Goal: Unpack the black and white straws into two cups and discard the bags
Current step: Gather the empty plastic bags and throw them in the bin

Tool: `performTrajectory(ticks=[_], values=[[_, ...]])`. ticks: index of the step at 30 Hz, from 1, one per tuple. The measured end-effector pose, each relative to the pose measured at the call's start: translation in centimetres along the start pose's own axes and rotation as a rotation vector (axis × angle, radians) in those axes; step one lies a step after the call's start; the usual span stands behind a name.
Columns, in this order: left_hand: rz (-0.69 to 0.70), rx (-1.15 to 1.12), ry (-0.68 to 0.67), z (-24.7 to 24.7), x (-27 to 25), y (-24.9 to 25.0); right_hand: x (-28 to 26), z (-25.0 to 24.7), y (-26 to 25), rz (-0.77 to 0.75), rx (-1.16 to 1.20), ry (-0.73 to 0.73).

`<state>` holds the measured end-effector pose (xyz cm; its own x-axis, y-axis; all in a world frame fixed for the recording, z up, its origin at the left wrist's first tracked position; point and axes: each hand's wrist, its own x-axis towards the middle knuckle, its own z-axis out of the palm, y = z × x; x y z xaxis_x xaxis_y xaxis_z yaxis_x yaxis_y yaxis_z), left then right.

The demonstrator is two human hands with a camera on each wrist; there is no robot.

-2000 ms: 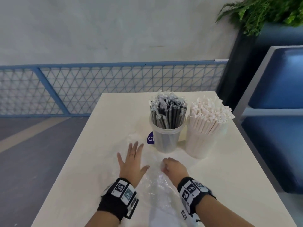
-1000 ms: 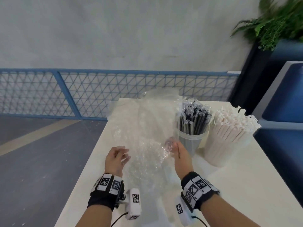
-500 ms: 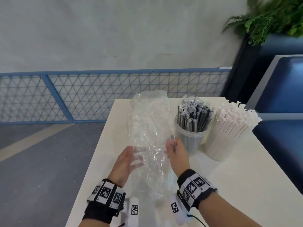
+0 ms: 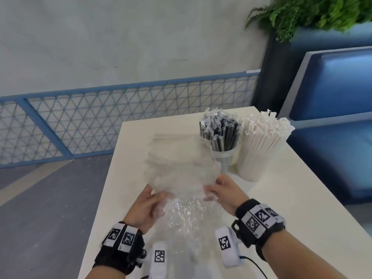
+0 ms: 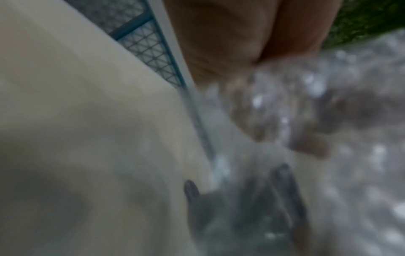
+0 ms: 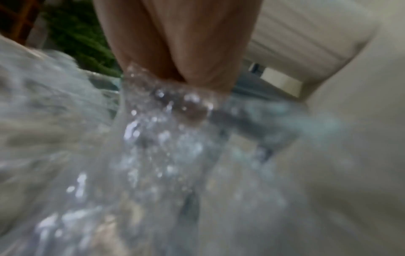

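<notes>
A crumpled clear plastic bag [image 4: 181, 174] is held up over the table between both hands. My left hand [image 4: 150, 202] grips its left side and my right hand [image 4: 218, 191] grips its right side, fingers curled into the film. Both wrist views are blurred; the bag's film [image 5: 306, 107] fills the left one and the bag [image 6: 157, 138] bunches under the fingers in the right one. Behind the bag a clear cup of black straws [image 4: 221, 135] stands beside a cup of white paper-wrapped straws [image 4: 261, 146].
The cream table [image 4: 291, 198] ends at its left edge beside a grey floor [image 4: 50, 208]. A blue mesh railing [image 4: 100, 121] runs behind, a blue bench [image 4: 332, 117] stands on the right, and a plant [image 4: 312, 13] is at the back right.
The bag was lifted off the table by the right hand, the left hand then took its other side, and it is now bunched lower and shorter between both hands.
</notes>
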<state>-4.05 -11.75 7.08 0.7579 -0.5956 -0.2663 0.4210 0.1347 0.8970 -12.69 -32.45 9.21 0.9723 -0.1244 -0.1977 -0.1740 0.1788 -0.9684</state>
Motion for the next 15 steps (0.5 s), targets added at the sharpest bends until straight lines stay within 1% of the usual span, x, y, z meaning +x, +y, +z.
performTrajectory(ticks=[2,5,7,9,10,11,13,14,15], values=[[-0.038,0.017,-0.037,2.8,-0.5,-0.3,-1.8,-1.2,-0.3,-0.007,0.059,0.021],[-0.098,0.07,-0.047,5.9,-0.3,-1.6,-4.7,-4.1,-0.1,0.03,0.108,0.127],[-0.09,0.096,-0.006,7.4,0.8,-3.0,-6.7,-6.6,0.1,0.088,0.212,0.219],[-0.083,0.131,0.045,9.8,1.8,-4.3,-9.2,-9.2,-0.2,0.121,0.266,0.211],[-0.085,0.131,0.036,11.1,2.3,-5.0,-10.6,-10.6,-0.3,0.142,0.241,0.173],[-0.08,0.126,-0.006,13.0,2.6,-5.6,-12.1,-11.9,-0.5,0.167,0.186,0.133],[-0.055,0.154,-0.066,17.0,2.5,-6.3,-14.6,-14.6,-0.3,0.21,0.035,0.075],[-0.044,0.18,-0.089,19.1,2.1,-6.4,-15.6,-16.0,0.1,0.206,-0.044,0.082],[-0.023,0.212,-0.117,20.9,1.8,-6.7,-16.8,-17.1,0.2,0.184,-0.099,0.125]])
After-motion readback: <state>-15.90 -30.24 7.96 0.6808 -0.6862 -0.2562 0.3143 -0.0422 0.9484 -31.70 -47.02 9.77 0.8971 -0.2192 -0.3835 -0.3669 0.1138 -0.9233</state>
